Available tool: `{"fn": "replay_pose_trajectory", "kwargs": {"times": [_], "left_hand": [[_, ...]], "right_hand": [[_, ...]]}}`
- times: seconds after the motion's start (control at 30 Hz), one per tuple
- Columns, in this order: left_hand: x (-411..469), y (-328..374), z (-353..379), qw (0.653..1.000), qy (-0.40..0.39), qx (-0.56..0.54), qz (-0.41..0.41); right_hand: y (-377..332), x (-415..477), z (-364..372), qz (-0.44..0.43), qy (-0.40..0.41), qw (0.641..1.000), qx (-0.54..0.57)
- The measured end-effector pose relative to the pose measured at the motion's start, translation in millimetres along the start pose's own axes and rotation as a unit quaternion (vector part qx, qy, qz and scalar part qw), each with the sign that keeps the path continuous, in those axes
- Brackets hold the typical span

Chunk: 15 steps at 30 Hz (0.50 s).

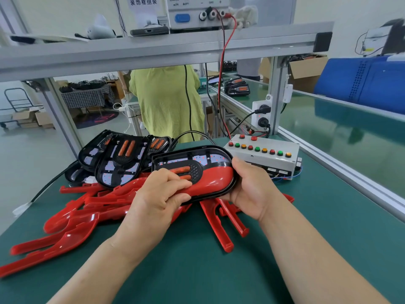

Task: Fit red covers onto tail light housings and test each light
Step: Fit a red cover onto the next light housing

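Held item: one black tail light housing [221, 155], centre of scene, lifted above the green bench mat [306, 233], long axis running left to right, face tilted toward the viewer. A glossy red cover [211, 181] lies over the near half of the housing; the far half shows a pale board with small red dots, and two orange bars sit at the left end. Left hand [157, 194]: fingers curled over the left end of the housing, fingertips on the orange bars, thumb against the near edge of the cover, clamped on it. Right hand [252, 185]: wrapped round the rounded right end, thumb on the far rim, other fingers hidden beneath, gripping firmly. Stock, left and far of the hands: stack of uncovered black housings [122, 159] leaning on one another. Stock, near left: heap of loose red covers [72, 218]; one more red cover [219, 222] lies on the mat below the hands. Equipment, right and far: grey test box [269, 160] with a row of red, green and amber buttons, touching the mat. Overhead shelf: power supply [192, 16] with a red lead [224, 62] running down. Beyond the bench: a person in a yellow-green top [166, 99].
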State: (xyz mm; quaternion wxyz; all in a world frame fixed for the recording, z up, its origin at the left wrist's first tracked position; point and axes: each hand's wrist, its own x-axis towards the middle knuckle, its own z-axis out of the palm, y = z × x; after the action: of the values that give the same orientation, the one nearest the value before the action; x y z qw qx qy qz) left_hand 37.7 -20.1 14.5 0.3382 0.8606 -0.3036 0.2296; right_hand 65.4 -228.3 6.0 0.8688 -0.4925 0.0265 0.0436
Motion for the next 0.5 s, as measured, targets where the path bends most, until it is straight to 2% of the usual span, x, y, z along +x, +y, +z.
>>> {"fn": "replay_pose_trajectory", "kwargs": {"times": [0.5], "left_hand": [[-0.3,-3.1,-2.8,1.000,-0.003,0.002,0.022]], "right_hand": [[-0.5,0.4,-1.4,-0.007,-0.010,1.000,-0.007]]}}
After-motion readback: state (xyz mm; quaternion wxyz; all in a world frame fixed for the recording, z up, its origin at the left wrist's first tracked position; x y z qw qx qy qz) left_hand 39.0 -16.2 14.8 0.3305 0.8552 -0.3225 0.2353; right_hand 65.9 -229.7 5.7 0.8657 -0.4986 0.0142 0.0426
